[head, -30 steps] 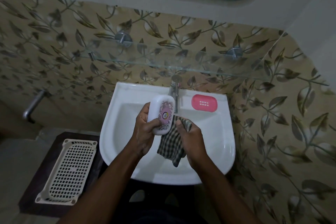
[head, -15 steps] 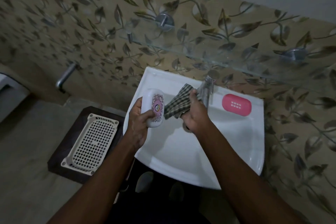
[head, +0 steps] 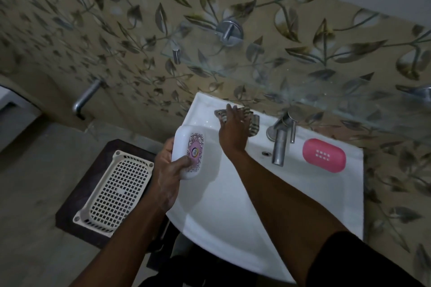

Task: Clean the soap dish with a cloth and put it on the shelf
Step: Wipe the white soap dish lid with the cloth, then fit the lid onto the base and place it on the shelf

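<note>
Gripping the white soap dish (head: pixel 190 154) at its lower end, the left hand (head: pixel 166 170) holds it above the left rim of the sink (head: pixel 233 228). The right hand (head: pixel 233 130) rests with straight fingers, unclenched, on the checked cloth (head: pixel 254 123) at the sink's back left corner, left of the tap (head: pixel 279 144).

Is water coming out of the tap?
No, it is off: nothing runs from the tap into the sink.
</note>
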